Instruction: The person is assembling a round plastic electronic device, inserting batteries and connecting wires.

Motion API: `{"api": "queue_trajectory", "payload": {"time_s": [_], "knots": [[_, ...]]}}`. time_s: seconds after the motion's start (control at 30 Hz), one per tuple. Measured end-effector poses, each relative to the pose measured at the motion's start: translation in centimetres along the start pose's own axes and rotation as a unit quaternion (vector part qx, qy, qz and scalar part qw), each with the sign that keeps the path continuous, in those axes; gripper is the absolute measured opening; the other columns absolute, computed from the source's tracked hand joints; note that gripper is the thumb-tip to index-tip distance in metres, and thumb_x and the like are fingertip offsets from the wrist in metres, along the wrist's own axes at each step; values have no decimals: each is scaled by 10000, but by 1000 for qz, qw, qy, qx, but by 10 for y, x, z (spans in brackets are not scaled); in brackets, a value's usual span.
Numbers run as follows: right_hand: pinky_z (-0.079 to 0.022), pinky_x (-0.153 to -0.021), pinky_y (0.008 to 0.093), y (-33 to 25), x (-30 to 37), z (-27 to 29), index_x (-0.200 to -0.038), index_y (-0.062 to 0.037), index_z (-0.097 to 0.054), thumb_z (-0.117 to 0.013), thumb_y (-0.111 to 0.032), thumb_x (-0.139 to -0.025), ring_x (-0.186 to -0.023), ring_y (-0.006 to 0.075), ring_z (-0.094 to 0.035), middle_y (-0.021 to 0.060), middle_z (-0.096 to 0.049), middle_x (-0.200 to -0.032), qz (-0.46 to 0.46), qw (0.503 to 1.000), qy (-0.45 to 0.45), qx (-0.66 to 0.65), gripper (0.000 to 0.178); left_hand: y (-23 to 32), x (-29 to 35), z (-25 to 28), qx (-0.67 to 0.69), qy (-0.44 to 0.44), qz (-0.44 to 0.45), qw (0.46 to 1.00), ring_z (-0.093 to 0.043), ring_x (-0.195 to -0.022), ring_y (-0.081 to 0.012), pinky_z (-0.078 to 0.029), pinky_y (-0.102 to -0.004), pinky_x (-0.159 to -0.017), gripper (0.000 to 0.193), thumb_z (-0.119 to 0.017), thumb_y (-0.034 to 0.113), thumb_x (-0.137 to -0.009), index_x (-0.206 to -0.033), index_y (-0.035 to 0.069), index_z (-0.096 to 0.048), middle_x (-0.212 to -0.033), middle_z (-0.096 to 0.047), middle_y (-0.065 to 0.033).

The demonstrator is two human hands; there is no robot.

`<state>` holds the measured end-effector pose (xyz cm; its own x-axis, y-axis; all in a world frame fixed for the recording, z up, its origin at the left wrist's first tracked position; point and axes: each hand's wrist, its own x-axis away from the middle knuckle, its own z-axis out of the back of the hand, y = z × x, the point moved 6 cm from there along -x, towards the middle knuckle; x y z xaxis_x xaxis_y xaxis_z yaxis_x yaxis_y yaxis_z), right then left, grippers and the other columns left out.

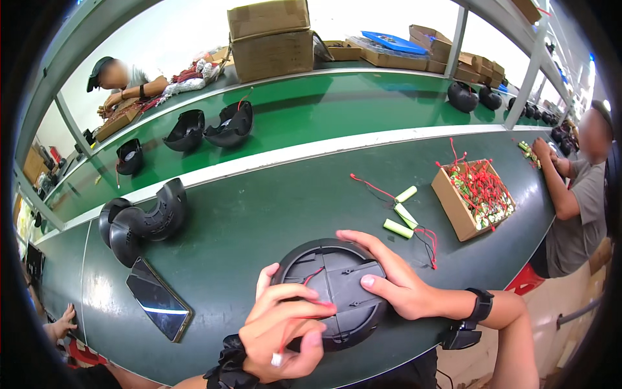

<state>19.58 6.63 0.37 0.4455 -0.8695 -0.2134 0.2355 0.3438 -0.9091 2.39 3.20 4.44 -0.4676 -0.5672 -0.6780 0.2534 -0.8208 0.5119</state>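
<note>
A round black plastic housing [328, 275] lies in front of me at the table's near edge, its ribbed inner side up. My right hand [403, 285] grips it from the right, thumb on a flat grey-black panel and fingers round the far rim. Over its left part is my left hand [285, 318], fingers bent, with a thin red wire running through them. The wire comes out of the housing and ends in a small white connector [277, 358] below the left palm. The fingertips are slightly blurred.
Green-wrapped battery cells [403, 212] with red and black leads lie beyond the housing, beside a cardboard box [463, 204] full of more. To the left are a phone [159, 299] and curved black shells [146, 220]. A conveyor [363, 107] carries black shells; co-workers sit around.
</note>
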Motion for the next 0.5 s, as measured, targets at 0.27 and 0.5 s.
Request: {"api": "queue_trajectory", "payload": {"time_s": [0.27, 0.5], "knots": [[-244, -1099, 367, 6, 5, 0, -1382, 28, -278, -519, -138, -879, -1345, 274, -317, 191, -321, -1435, -17, 989, -2, -150, 583, -29, 7, 7, 128, 311, 117, 934, -509, -1105, -325, -398, -428, -965, 419, -543, 202, -839, -1174, -26, -441, -1286, -370, -231], [-260, -1093, 360, 3, 0, -8, -1384, 60, -268, -513, -128, -857, -1330, 270, -342, 205, -336, -1426, 15, 974, 30, -223, 610, -44, 2, -14, 247, 121, 278, 920, -487, -1196, -310, -353, -362, -1013, 675, -442, 415, -869, -1292, -110, -423, -1294, -474, -254]]}}
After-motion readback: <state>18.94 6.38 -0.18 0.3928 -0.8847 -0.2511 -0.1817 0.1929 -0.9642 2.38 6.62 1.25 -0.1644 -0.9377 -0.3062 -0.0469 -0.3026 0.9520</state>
